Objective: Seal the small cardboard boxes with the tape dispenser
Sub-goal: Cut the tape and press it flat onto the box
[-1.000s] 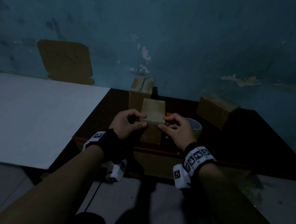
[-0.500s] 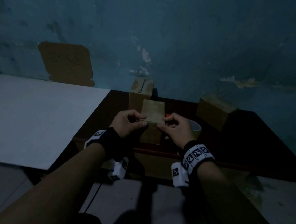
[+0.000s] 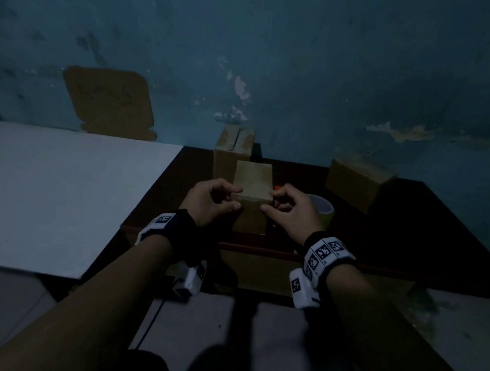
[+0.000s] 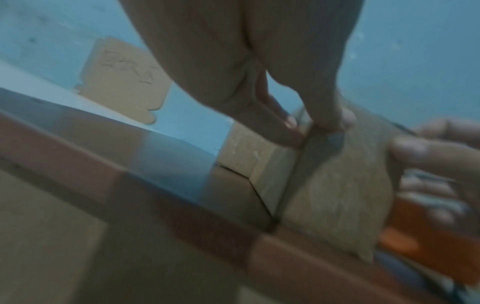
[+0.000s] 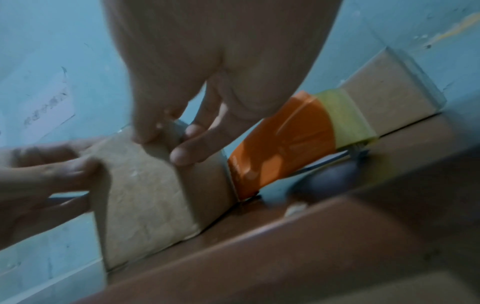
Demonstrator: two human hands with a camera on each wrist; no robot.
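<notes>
A small cardboard box (image 3: pixel 253 180) stands upright near the front of the dark table (image 3: pixel 413 231). My left hand (image 3: pixel 236 197) pinches its near top edge at the left corner with thumb and forefinger. At the right corner my right hand (image 3: pixel 269 202) pinches the same edge. The left wrist view shows my left hand (image 4: pixel 311 127) on the box (image 4: pixel 337 185), and the right wrist view shows my right hand (image 5: pixel 163 142) on the box (image 5: pixel 145 185). The orange tape dispenser (image 5: pixel 280 144) with its yellowish tape roll (image 3: pixel 322 207) lies just behind and right of the box, untouched.
A taller box (image 3: pixel 232 151) with raised flaps stands behind the held one. Another box (image 3: pixel 358 181) sits at the back right. A white board (image 3: pixel 57 191) adjoins the table on the left. A cardboard sheet (image 3: pixel 108 100) leans on the blue wall.
Both hands keep their pinch on the box's near top edge. The box has not visibly moved; only the view has shifted slightly.
</notes>
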